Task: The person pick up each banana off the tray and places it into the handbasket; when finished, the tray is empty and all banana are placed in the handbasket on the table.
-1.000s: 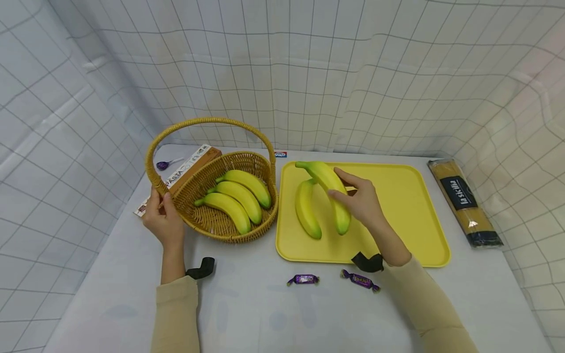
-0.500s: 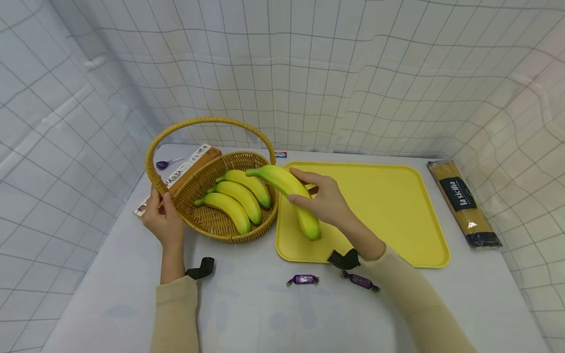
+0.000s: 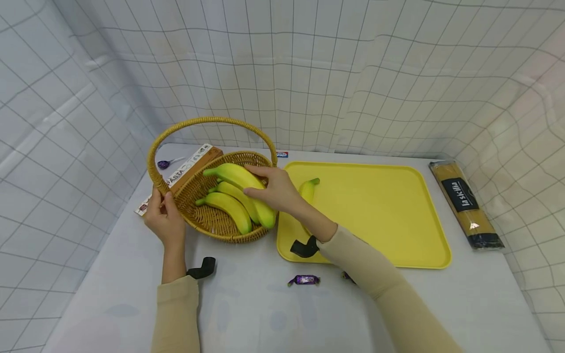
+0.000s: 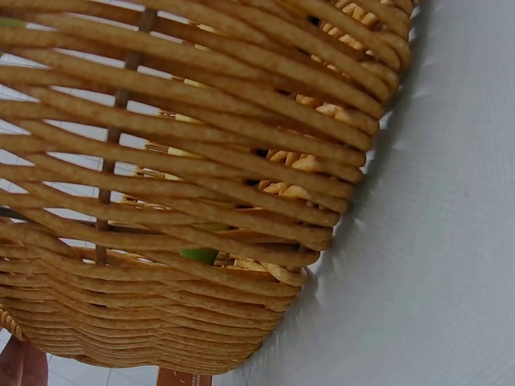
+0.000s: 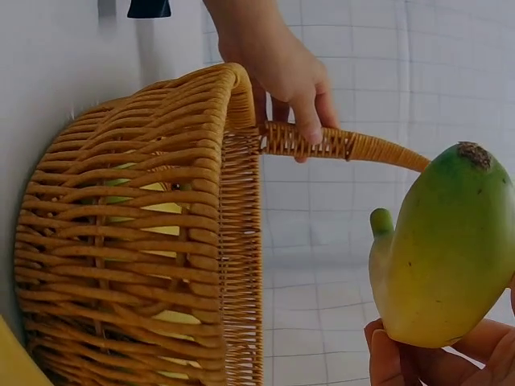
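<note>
My right hand (image 3: 278, 191) grips a yellow-green banana (image 3: 240, 177) above the right side of the wicker basket (image 3: 190, 215). In the right wrist view the held banana (image 5: 451, 249) shows its dark tip, clear of the rim. Under it in the basket lie other bananas (image 3: 227, 208), partly covered by the held one. With thumb and fingers my left hand (image 3: 165, 220) holds the base of the basket's arched handle (image 3: 212, 120) on the left. One more banana (image 3: 307, 190) rests on the yellow tray (image 3: 375, 211), mostly hidden behind my right wrist.
A pasta box (image 3: 194, 166) and a purple lollipop (image 3: 163, 164) lie behind the basket's left. One purple wrapped candy (image 3: 304, 280) is in front of the tray; another (image 3: 347, 277) is partly under my right sleeve. A spaghetti packet (image 3: 465, 203) lies right of the tray.
My right hand has carried the banana leftward from over the tray to over the basket. My left hand stays on the handle, and the basket has hardly moved.
</note>
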